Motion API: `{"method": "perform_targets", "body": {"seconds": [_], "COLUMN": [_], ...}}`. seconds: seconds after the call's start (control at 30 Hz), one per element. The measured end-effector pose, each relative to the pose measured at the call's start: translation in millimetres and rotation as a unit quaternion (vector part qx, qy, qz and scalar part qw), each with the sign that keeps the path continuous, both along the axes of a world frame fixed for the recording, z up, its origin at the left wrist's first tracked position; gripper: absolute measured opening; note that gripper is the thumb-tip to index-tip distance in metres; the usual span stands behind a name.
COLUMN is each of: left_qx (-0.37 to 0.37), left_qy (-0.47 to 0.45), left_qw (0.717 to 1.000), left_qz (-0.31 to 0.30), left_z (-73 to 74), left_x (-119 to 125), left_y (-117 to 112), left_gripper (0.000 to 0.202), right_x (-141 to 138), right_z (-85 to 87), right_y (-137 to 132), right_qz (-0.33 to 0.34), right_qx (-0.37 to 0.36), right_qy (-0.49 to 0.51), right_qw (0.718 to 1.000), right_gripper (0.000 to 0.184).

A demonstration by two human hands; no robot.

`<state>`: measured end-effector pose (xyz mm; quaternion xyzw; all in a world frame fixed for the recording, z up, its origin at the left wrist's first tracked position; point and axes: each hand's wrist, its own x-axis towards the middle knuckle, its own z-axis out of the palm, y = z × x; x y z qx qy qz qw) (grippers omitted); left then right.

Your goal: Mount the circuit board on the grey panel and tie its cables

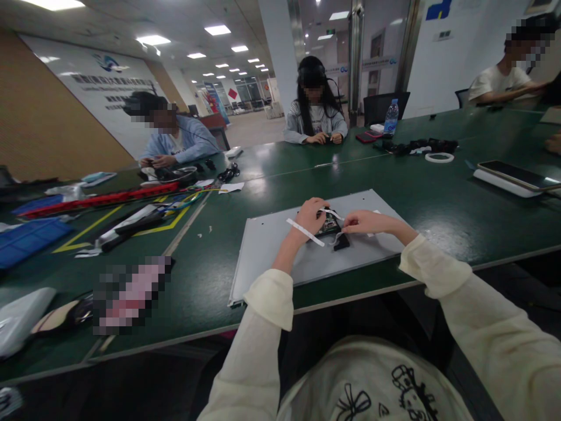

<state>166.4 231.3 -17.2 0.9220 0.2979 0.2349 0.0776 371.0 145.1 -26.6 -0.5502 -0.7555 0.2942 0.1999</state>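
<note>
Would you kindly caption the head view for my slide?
Left hand and right hand work on a small circuit board on a grey panel, green table.

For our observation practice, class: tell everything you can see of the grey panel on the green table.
The panel is a flat, pale grey rectangle, seemingly sheet metal. It lies on the table near the front edge, slightly askew. On its middle sit a small board and a black part, where the left hand and right hand work.
</note>
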Motion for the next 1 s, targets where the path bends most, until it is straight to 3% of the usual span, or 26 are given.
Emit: {"method": "perform_targets", "body": {"seconds": [0.17,0.33,0.57,0.77,1.0], "left_qx": [-0.032,-0.073,-0.169,-0.34,-0.39], "left_qy": [0.008,-0.048,-0.09,-0.121,-0.083], "left_qw": [0.998,0.993,0.977,0.923,0.912], "left_qz": [-0.057,-0.08,-0.093,-0.135,-0.095], "left_z": [3.3,4.7,12.1,14.8,17.8], "left_x": [1.7,1.1,2.4,0.0,-6.3], "left_y": [-6.3,-10.7,-17.9,-24.0,-26.6], "left_gripper": [0.03,0.028,0.027,0.035,0.023], "right_x": [-1.5,-4.2,-6.7,-2.7,-7.5], "right_z": [6.7,12.4,10.6,8.9,10.7], "right_y": [-4.7,-7.4,-5.0,-1.4,-6.9], "right_qz": [-0.013,-0.029,-0.033,-0.077,-0.122], "right_qx": [-0.071,-0.1,-0.056,-0.034,-0.017], "right_qy": [0.094,0.19,0.257,0.324,0.27], "right_qw": [0.993,0.976,0.964,0.942,0.955], "right_gripper": [0.025,0.028,0.037,0.039,0.03]}}
